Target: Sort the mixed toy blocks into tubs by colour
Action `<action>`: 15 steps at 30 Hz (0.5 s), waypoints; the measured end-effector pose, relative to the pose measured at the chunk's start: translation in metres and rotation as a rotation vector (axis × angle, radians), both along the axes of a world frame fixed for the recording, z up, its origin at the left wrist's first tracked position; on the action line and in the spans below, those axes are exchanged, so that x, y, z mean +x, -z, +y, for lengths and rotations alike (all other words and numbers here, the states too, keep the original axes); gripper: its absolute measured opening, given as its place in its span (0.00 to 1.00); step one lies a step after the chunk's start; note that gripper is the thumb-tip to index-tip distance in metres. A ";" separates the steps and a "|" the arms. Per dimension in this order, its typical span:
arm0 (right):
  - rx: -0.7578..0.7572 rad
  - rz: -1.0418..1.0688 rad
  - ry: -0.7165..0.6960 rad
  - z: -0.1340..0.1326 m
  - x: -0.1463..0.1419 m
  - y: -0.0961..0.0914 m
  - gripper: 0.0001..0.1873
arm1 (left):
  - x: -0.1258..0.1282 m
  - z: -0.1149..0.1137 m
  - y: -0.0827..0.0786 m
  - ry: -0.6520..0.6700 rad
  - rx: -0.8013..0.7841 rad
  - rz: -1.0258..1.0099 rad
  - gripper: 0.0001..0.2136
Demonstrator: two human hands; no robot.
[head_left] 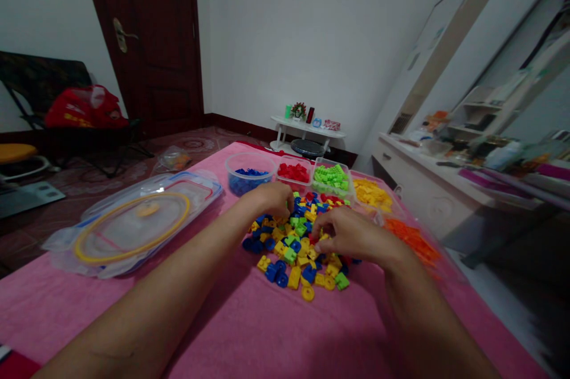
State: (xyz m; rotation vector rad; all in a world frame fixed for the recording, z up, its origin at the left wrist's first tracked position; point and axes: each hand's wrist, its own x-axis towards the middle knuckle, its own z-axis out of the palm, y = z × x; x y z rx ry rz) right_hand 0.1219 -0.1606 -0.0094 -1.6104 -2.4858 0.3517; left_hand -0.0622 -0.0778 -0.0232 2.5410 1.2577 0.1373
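Note:
A loose pile of building blocks (294, 254) in blue, yellow, green and red, some of them round like wheels, lies on the pink cloth (267, 331). Over its far left side is my left hand (274, 196), fingers curled downward and closed; their tips are partly hidden, and what they hold cannot be made out. My right hand (345, 230) reaches into the right side of the pile. Its thumb and index finger are closed around a red building block (313, 240), which shows between the fingertips.
Behind the pile stand a round tub of blue blocks (243, 184), a box of red blocks (294, 172) and a box of green blocks (332, 177). Yellow blocks (373, 195) and orange blocks (412, 239) sit in containers at right. Stacked clear lids (133, 221) lie at left.

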 end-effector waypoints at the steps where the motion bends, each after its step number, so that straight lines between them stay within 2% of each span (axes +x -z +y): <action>1: 0.005 -0.054 0.028 -0.004 -0.005 0.001 0.06 | 0.002 -0.003 0.000 -0.027 0.014 0.048 0.12; 8: 0.165 -0.262 0.174 -0.015 -0.041 0.012 0.09 | 0.016 -0.017 0.005 -0.165 0.130 0.124 0.15; 12: 0.124 -0.231 0.164 -0.010 -0.028 0.010 0.06 | 0.012 -0.011 0.004 -0.143 0.110 0.080 0.11; 15: 0.102 -0.040 0.156 0.003 -0.008 0.008 0.02 | 0.004 -0.001 0.003 -0.038 0.016 -0.060 0.09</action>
